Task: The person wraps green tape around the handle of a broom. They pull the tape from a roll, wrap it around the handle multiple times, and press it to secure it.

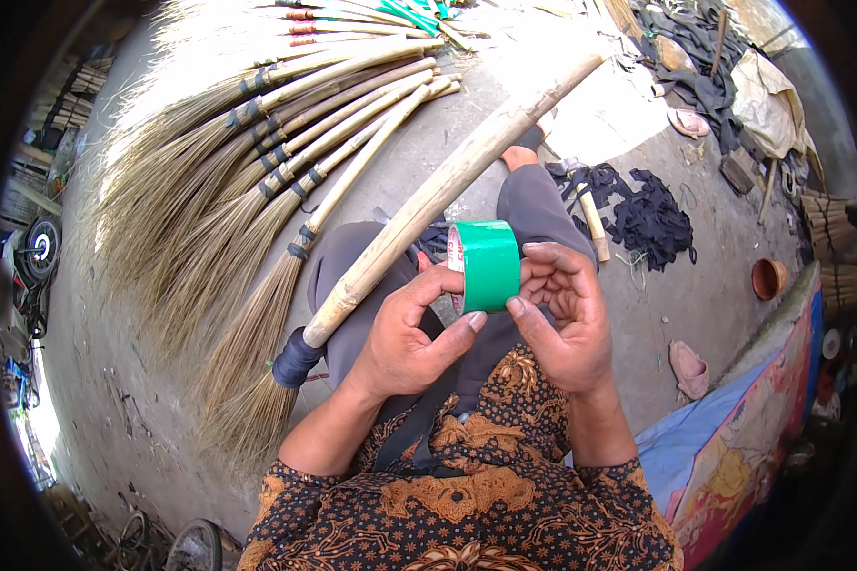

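Brooms (248, 181) are lying fanned out at ten o'clock of the hands. The left hand (409, 338) is pinching the green tape (488, 265) (thumb at its lower edge), a pole (448, 186) resting across the lap. At three o'clock, the right hand (567, 319) is cupping the roll, fingers curled.

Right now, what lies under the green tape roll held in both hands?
Under the green tape roll, held by the left hand and right hand, grey trouser legs show; the lap directly beneath is covered.
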Demonstrator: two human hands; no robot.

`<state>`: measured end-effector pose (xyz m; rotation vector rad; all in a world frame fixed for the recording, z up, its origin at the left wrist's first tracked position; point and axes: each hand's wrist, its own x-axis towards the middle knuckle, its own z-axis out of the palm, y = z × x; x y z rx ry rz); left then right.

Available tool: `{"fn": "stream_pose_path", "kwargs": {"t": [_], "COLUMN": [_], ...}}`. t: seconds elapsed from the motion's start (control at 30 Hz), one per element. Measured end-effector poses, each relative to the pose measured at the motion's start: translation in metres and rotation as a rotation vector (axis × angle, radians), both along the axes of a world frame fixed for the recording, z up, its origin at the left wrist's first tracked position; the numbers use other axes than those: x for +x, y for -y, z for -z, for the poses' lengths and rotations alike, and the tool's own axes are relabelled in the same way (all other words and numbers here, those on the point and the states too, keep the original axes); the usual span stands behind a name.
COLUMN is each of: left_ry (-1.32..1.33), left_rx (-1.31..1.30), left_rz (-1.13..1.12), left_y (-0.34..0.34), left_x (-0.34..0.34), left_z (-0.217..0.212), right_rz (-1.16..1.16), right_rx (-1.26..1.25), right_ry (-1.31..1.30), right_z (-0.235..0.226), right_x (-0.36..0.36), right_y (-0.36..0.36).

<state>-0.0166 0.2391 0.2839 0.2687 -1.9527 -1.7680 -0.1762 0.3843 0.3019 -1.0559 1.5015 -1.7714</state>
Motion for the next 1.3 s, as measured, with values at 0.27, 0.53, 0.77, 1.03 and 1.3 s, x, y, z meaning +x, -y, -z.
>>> {"fn": "stream_pose_path", "kwargs": {"t": [0.27, 0.53, 0.77, 1.03, 1.3], "left_ry": [-0.023, -0.013, -0.006, -0.035, -0.003], "left_rx": [0.174, 0.377, 0.182, 0.071, 0.266], "left_rz": [-0.055, -0.058, -0.027, -0.024, -0.059], "left_y": [-0.0028, -0.0042, -0.0045, -0.0026, -0.007], "left_x": [-0.0019, -0.0033, -0.0036, -0.0048, -0.0058], "left_z": [0.0018, 0.0015, 0.0012, 0.0005, 0.0015], "right_rz": [-0.031, -0.059, -0.032, -0.026, -0.041], "right_rx": [-0.003, 0.019, -0.005, -0.007, 0.0], "right_ry": [0.027, -0.021, 0.058, 0.049, -0.031], "right_z": [0.0011, 0.001, 0.0029, 0.004, 0.0045], "right_x": [0.001, 0.0003, -0.0005, 0.0002, 0.0003], "right_y": [0.0005, -0.0015, -0.001, -0.0018, -0.0033]}}
